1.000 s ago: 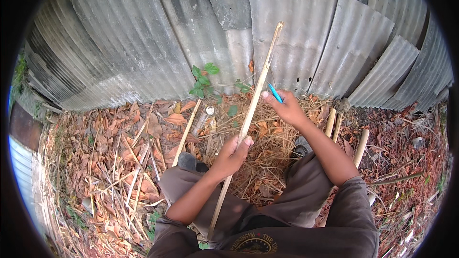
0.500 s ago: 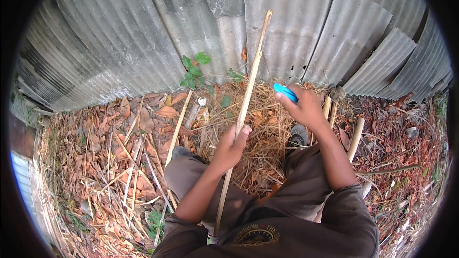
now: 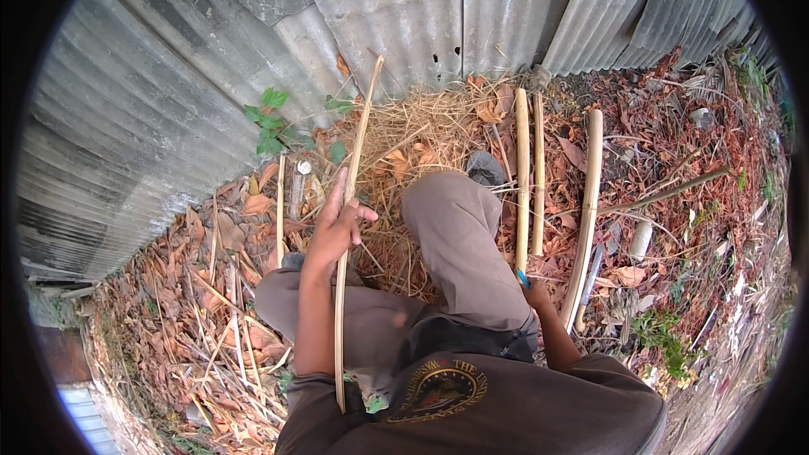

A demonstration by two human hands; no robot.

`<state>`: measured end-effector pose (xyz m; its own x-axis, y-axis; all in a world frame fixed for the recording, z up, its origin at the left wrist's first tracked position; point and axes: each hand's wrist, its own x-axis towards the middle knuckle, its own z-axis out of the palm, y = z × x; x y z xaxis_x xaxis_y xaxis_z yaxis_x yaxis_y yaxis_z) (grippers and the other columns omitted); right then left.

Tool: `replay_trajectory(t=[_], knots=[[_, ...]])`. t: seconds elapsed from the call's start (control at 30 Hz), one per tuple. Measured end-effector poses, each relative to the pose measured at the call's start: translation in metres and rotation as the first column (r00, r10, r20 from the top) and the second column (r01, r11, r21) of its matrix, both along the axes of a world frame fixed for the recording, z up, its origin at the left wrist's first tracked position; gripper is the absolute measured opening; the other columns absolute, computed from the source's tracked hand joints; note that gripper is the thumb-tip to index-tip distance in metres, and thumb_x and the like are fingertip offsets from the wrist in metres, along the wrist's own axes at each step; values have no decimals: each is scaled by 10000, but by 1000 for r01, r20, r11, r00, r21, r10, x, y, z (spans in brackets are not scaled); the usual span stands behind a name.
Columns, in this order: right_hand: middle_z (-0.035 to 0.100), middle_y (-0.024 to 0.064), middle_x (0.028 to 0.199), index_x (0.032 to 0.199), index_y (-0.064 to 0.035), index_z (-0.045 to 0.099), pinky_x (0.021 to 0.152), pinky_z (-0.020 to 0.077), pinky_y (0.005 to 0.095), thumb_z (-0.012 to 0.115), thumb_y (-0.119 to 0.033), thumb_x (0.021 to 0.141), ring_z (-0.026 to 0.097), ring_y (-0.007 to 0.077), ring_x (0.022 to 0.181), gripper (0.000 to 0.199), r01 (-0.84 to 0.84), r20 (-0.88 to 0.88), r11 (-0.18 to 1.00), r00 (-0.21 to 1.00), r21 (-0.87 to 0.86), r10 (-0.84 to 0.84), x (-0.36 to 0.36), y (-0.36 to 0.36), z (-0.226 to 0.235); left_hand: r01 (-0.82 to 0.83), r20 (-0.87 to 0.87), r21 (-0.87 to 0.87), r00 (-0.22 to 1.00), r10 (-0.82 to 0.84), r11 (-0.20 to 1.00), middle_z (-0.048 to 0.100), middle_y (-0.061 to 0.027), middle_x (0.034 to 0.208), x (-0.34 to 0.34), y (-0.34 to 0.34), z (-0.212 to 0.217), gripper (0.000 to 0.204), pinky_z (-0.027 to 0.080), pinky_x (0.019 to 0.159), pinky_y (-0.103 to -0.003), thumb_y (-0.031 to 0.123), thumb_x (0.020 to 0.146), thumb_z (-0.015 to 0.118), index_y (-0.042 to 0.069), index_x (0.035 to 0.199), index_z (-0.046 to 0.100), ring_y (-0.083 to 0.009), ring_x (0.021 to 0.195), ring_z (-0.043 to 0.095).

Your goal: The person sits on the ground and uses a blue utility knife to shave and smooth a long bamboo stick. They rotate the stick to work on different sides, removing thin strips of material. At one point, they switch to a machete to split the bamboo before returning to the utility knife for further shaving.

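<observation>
1. The left hand [image 3: 339, 227], mid-frame left of centre, is wrapped loosely around a long thin strip [image 3: 352, 202]. The thumb and lower fingers close on it while the index finger lies extended along it, probably to steady it.
2. The strip runs from the lower centre near the shirt [image 3: 489, 404] up to the fence [image 3: 396, 8] at the top. It slants slightly right, so its far tip seems to lean on the metal.
3. The right hand [image 3: 533, 293], centre right beside the raised knee [image 3: 455, 202], is low and mostly hidden. A bit of a blue tool [image 3: 522, 278] shows at it; I cannot tell how the fingers are set.
4. The two hands are well apart, with the knee between them.
5. Three poles [image 3: 524, 177] lie side by side on the leaves [image 3: 168, 286] right of the knee, within reach of the right hand.
6. A knife [image 3: 588, 274] lies next to the outermost pole.
7. Dry straw [image 3: 421, 131] is heaped at the fence foot, beyond the knee.
</observation>
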<state>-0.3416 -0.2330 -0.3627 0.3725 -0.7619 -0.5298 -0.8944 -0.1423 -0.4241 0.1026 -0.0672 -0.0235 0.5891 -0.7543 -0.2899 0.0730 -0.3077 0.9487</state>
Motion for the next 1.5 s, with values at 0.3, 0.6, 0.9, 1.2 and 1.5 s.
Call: replay_trajectory(t=[0.3,0.6,0.9,1.2,1.5], knots=[[655,287,861,912,-28,688,818,508,459,627,-430,782,654,417,895,427,27,62,978,997,206,-40,-9,39,0,-31,-361,-302,929,-84,953,647,-234,1049,9,7,-7,679,498,655,-275,329,830,380,32,1437,319,-194,706,620],[626,232,1049,1143,1,540,845,486,459,651,-339,809,625,361,966,489,599,-117,738,747,-311,-655,-161,-20,0,-121,-334,-709,925,-180,695,558,-193,1281,38,26,43,845,438,834,-369,276,694,536,119,1481,273,-238,939,568],[614,229,1169,1118,12,596,912,482,453,713,-342,677,600,379,1085,578,445,-464,890,770,-99,-437,-271,2,-104,-197,-307,-751,949,-68,630,490,-146,1379,42,30,92,944,410,876,-386,229,616,585,104,1488,247,-229,1005,551],[621,239,1152,1104,15,604,911,482,447,692,-317,683,603,390,1073,543,338,-466,939,823,-59,-325,-237,-6,-68,-275,-369,-683,929,5,677,506,-260,1318,43,25,57,834,453,883,-417,337,680,548,-27,1403,346,-282,974,585],[635,256,1105,1098,13,609,910,480,448,627,-274,715,612,412,1038,479,437,-342,879,810,-190,-476,-218,-47,-35,-391,-390,-647,907,157,655,615,-130,654,54,27,27,987,413,683,-317,875,772,205,-8,1027,566,-220,649,530]])
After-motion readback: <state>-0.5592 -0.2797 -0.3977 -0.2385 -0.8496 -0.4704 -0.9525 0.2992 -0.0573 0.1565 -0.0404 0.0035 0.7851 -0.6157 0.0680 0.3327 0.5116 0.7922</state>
